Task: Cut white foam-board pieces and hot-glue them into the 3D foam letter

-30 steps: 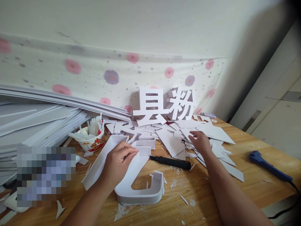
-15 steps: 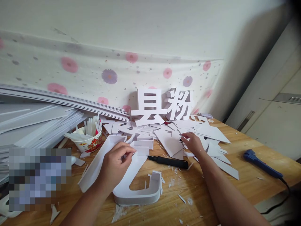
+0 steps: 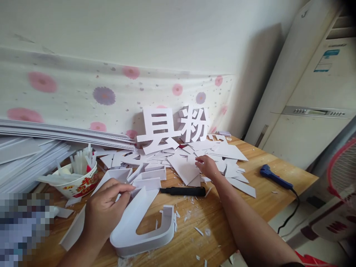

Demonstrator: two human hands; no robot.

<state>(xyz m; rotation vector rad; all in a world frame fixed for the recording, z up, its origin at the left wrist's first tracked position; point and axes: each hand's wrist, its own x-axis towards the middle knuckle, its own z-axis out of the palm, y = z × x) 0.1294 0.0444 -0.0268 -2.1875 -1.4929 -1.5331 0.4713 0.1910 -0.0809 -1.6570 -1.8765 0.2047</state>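
Note:
My left hand (image 3: 107, 204) is closed, its thumb and fingertips pinching the upper left wall of a hollow white foam-board letter (image 3: 144, 241). The letter lies on the wooden table, curved end towards me. Over loose white foam-board scraps (image 3: 180, 167) my right hand (image 3: 206, 167) has its fingers bent together; what they hold, if anything, is too small to make out. A black utility knife (image 3: 183, 191) rests between my hands, beside the letter. More white walled pieces (image 3: 152, 173) lie behind the letter.
Two finished white characters, one (image 3: 158, 129) beside the other (image 3: 194, 124), stand at the back. A paper tub (image 3: 79, 185) of glue sticks is at left. A corded blue glue gun (image 3: 275, 177) lies at right, near the table edge. A fan (image 3: 345, 170) stands beyond.
The view has turned to the right, so the table's things sit further left and the fan shows. My hands stay by the letter and the scraps, with little movement against them.

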